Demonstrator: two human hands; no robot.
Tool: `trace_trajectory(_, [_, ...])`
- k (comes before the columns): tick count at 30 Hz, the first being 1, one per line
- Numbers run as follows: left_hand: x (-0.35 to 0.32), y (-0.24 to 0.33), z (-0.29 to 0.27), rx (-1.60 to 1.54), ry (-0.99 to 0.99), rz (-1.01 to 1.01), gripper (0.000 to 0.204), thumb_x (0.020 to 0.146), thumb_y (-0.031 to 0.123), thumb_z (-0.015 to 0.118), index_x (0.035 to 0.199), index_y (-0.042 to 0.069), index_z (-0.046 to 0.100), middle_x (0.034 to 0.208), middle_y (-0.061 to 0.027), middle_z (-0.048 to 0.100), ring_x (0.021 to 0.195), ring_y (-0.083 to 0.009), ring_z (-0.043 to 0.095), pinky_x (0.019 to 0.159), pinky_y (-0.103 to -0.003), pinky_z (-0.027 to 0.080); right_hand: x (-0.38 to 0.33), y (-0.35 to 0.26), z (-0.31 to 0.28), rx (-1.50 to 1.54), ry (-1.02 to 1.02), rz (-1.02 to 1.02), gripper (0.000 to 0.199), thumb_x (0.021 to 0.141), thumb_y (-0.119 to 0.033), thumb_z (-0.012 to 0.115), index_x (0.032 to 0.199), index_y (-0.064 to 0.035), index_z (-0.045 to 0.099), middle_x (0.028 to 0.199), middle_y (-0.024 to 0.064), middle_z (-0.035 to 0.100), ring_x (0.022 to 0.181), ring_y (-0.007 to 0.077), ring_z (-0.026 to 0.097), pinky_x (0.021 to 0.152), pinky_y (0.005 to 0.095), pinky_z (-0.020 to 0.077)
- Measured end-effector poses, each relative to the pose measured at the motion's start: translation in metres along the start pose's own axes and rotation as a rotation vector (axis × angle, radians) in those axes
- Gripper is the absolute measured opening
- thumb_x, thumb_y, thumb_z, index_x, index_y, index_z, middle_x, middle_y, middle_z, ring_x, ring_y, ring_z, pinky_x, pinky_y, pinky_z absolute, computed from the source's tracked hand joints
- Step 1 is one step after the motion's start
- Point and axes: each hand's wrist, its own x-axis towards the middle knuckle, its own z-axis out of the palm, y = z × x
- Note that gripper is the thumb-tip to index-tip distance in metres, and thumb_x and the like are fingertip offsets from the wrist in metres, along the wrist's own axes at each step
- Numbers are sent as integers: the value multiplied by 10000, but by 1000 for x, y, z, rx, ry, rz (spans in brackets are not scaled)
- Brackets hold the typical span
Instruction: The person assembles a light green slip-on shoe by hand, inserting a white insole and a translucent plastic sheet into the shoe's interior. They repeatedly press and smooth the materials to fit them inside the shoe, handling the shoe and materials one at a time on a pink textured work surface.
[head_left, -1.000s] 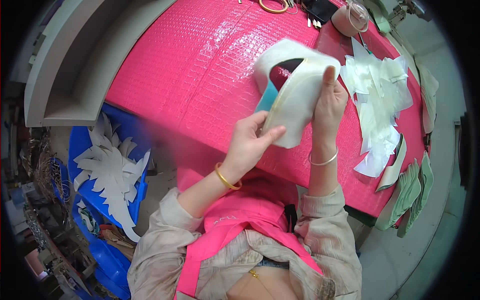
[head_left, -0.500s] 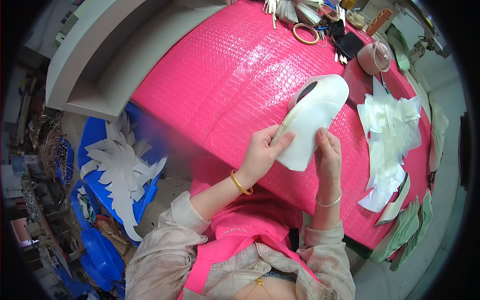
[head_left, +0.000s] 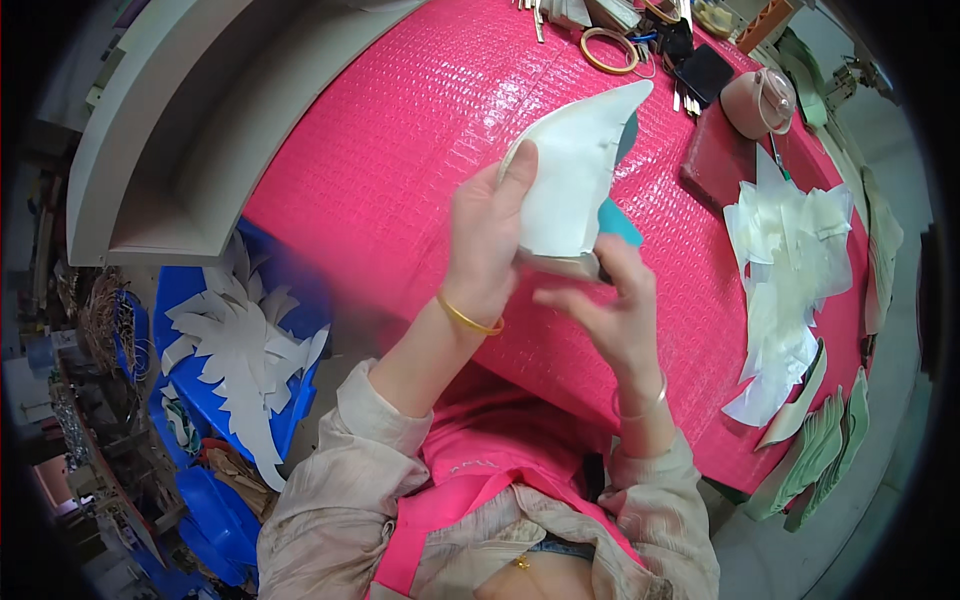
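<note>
A white shoe upper, with teal lining showing along its right side, is held tilted above the pink table. My left hand grips its left edge, thumb on the white face and the other fingers hidden behind. Close to its lower right corner is my right hand, thumb and fingers curved and spread apart; whether a fingertip touches the upper's edge is hard to tell.
Thin whitish sheets lie heaped on the table's right side, with green stacked pieces by the near right edge. A pink lidded pot stands at the far right. White cut pieces fill a blue bin on the left.
The shoe upper has moved left and turned, so teal lining now shows. My left hand has shifted up its left edge. My right hand has released its pinch and spread its fingers.
</note>
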Motion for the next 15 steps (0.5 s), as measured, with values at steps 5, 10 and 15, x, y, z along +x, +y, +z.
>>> trace_trajectory(5, [-11,6,10,-93,-8,28,412,915,362,450,990,-18,589,831,-100,634,676,-146,622,602,-256,510,4,-4,-3,79,21,-65,116,698,-153,667,751,-55,633,644,52,554,653,221,511,633,319,346])
trace_trajectory(10, [-22,3,17,-83,2,118,376,914,343,467,944,-10,593,798,-67,625,647,-108,599,568,-235,489,-5,-25,-4,119,135,-22,114,725,-144,647,757,-37,624,642,69,547,657,227,520,665,317,371])
trace_trajectory(15, [-38,11,29,-110,27,163,350,906,331,495,885,0,605,749,-35,615,602,-76,570,527,-214,462,-18,-26,-19,350,18,139,129,795,-125,608,770,2,617,653,37,542,641,145,485,650,271,366])
